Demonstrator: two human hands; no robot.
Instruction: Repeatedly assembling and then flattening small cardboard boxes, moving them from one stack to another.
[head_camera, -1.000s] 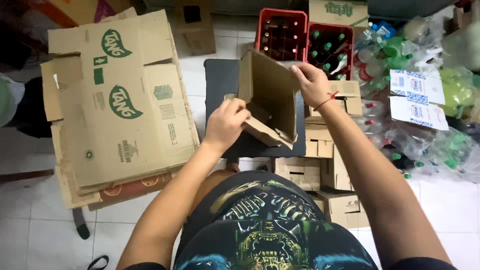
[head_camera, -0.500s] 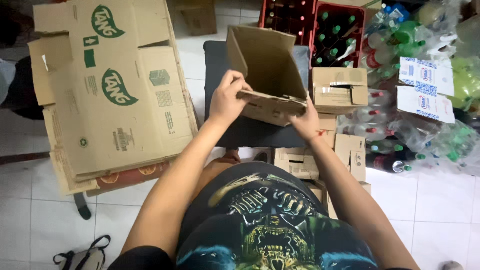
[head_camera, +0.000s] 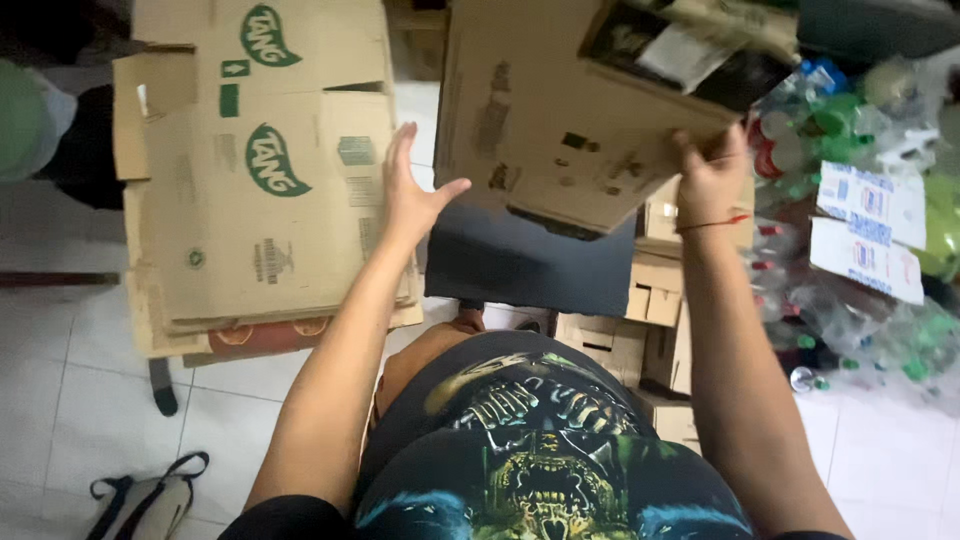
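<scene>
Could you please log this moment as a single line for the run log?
right hand: gripping cardboard box | left hand: open, beside box | flattened cartons: stacked left

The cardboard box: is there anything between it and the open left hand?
Nothing visible does. The left hand is open just left of the cardboard box, with only a small gap; the right hand grips its lower right edge.

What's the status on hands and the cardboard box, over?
Right hand grips the flattened cardboard box at its lower right edge. Left hand open, fingers spread, just off the box's left edge. Stack of flattened cartons lies to the left.
</scene>
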